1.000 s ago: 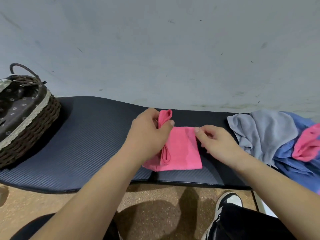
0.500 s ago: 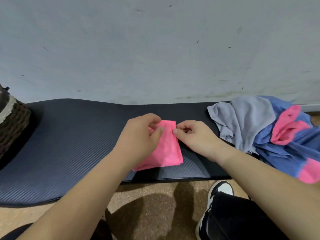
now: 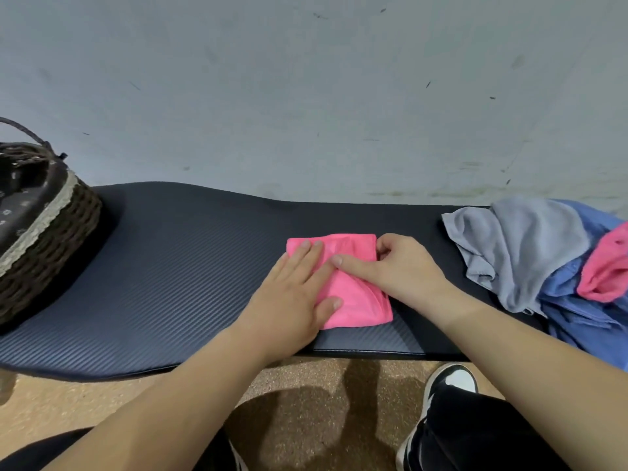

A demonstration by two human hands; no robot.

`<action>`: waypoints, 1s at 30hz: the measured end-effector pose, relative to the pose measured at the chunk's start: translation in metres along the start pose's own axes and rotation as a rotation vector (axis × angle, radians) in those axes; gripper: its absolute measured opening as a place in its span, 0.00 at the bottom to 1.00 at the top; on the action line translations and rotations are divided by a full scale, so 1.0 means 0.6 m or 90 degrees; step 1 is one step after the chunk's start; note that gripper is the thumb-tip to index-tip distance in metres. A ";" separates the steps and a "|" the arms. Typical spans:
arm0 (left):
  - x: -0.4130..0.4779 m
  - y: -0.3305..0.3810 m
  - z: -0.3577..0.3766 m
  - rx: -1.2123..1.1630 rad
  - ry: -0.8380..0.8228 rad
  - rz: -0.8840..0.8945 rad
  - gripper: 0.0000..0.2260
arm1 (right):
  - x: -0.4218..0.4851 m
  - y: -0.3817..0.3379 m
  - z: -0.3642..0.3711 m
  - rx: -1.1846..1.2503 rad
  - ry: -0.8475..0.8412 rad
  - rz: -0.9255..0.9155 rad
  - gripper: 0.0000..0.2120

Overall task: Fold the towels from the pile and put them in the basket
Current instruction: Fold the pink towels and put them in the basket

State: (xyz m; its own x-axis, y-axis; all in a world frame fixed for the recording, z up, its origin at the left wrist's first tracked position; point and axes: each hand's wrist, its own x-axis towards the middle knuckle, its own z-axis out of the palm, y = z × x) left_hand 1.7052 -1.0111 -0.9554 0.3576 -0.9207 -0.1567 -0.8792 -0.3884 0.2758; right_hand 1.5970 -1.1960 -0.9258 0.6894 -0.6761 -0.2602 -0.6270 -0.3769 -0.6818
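Nearest the camera, a black-and-white shoe [image 3: 452, 379] stood on the speckled tan floor [image 3: 306, 419], with dark trouser legs at the bottom edge. Both bare forearms reached forward over the front edge of the dark ribbed bench [image 3: 170, 266].

The folded pink towel [image 3: 356, 300] lay flat on the bench near its front, roughly in the middle. The left hand [image 3: 292, 294] was spread flat on the towel's left part, fingers straight and pressing down, the thumb resting near its lower edge. The right hand [image 3: 404, 266] laid a straight forefinger across the towel towards the left hand. Its other fingers were curled against the towel's far right corner; I cannot tell whether they pinched the edge.

Farther back, the wicker basket [image 3: 57, 239] with its dark patterned lining sat at the bench's left end, well apart from the towel. At the right end lay the pile: a grey towel [image 3: 523, 246] over a blue towel [image 3: 571, 311], with another pink towel [image 3: 608, 270] crumpled among them. A scuffed pale wall [image 3: 306, 96] rose behind.
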 end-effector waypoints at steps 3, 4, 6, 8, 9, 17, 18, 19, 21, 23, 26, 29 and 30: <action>0.003 0.005 -0.014 -0.035 0.030 0.005 0.35 | 0.001 -0.002 0.002 -0.049 0.006 -0.012 0.29; 0.005 0.006 -0.022 -0.069 0.063 -0.011 0.34 | 0.004 0.000 0.002 -0.061 0.013 -0.020 0.26; 0.007 0.006 -0.040 -0.123 0.135 -0.108 0.34 | 0.013 0.009 0.001 -0.059 0.031 -0.025 0.23; 0.010 0.002 -0.054 -0.156 0.145 -0.248 0.33 | 0.019 0.015 -0.005 -0.019 0.050 -0.018 0.18; 0.012 0.001 -0.059 -0.194 0.124 -0.304 0.31 | 0.021 0.017 -0.007 0.000 0.060 -0.015 0.15; 0.016 0.012 -0.070 -0.264 0.062 -0.364 0.20 | 0.019 0.027 -0.009 0.027 0.157 -0.104 0.09; 0.016 0.010 -0.072 -0.279 0.066 -0.365 0.19 | 0.014 0.024 -0.013 0.006 0.156 -0.163 0.13; 0.016 0.007 -0.074 -0.301 0.071 -0.366 0.18 | 0.010 0.022 -0.016 -0.011 0.129 -0.227 0.17; 0.016 0.002 -0.077 -0.347 0.083 -0.369 0.17 | 0.002 0.022 -0.022 -0.058 0.003 -0.311 0.30; 0.015 -0.005 -0.084 -0.379 0.103 -0.373 0.15 | -0.010 0.023 -0.017 -0.115 -0.145 -0.285 0.45; 0.009 -0.009 -0.098 -0.410 0.154 -0.365 0.14 | -0.022 0.025 0.006 -0.205 -0.206 -0.234 0.56; 0.003 0.005 -0.107 -0.404 0.209 -0.323 0.15 | -0.028 0.018 0.033 -0.258 -0.193 -0.224 0.55; 0.002 0.013 -0.107 -0.404 0.215 -0.304 0.15 | -0.030 0.012 0.039 -0.252 -0.179 -0.220 0.55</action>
State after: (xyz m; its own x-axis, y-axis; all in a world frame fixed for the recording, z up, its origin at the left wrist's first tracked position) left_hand 1.7189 -1.0178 -0.8923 0.8069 -0.5765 -0.1287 -0.3043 -0.5925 0.7459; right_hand 1.5882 -1.1716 -0.9422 0.9135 -0.2986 -0.2763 -0.3991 -0.7895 -0.4663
